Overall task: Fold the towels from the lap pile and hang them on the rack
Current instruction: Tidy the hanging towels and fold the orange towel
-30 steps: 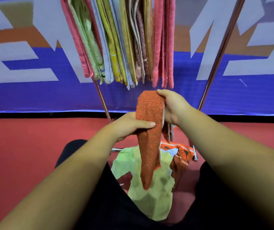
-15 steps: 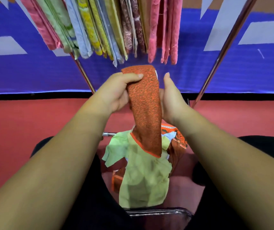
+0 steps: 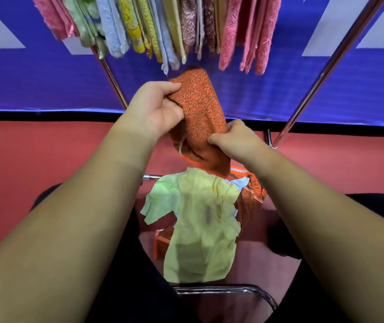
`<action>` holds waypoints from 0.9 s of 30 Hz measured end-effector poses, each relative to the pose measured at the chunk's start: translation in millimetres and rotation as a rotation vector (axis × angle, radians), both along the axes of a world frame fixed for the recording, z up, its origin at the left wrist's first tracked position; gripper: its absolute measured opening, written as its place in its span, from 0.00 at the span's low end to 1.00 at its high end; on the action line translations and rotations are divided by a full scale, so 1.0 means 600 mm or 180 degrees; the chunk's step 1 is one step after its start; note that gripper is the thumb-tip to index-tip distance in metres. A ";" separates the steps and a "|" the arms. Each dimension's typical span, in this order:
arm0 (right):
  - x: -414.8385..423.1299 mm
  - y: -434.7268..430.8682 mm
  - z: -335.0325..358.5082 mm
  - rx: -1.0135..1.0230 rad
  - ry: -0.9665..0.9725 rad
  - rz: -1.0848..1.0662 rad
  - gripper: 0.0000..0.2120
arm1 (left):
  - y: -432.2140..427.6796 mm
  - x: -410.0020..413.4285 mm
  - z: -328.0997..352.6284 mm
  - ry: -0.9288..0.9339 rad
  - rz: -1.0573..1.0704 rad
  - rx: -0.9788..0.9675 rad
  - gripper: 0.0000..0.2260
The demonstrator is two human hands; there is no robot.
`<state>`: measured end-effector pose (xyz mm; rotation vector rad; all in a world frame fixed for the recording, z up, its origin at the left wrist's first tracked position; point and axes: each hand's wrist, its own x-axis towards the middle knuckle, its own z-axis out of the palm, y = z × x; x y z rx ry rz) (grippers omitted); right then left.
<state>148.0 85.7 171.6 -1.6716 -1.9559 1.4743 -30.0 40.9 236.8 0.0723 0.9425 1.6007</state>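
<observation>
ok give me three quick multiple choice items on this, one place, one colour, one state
1. Where does the thin pale yellow cloth lie? A on the lap B on the metal rack C on the red floor
2. What colour is the speckled terry towel being held? A blue B orange C white
3. How is that towel held? A one hand alone B both hands grip it C it hangs free
Answers: 1 A, it drapes over the lap; 2 B, orange with pale flecks; 3 B, left hand grips the top, right hand pinches lower.
</observation>
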 end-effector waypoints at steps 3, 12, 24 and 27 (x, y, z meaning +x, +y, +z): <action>0.008 0.000 -0.028 -0.0101 -0.0225 -0.0130 0.24 | 0.000 0.005 -0.001 -0.0239 0.0221 0.0078 0.16; 0.024 -0.021 -0.052 -0.0696 0.0273 -0.0254 0.10 | 0.009 -0.004 -0.012 -0.0570 0.0709 0.0096 0.10; 0.021 -0.024 -0.091 -0.1120 0.0680 -0.0502 0.04 | 0.020 0.000 -0.019 -0.0707 0.0815 -0.0052 0.16; 0.024 -0.012 -0.088 -0.1436 0.0981 -0.0901 0.10 | 0.019 -0.025 -0.031 -0.0714 0.1098 -0.0108 0.17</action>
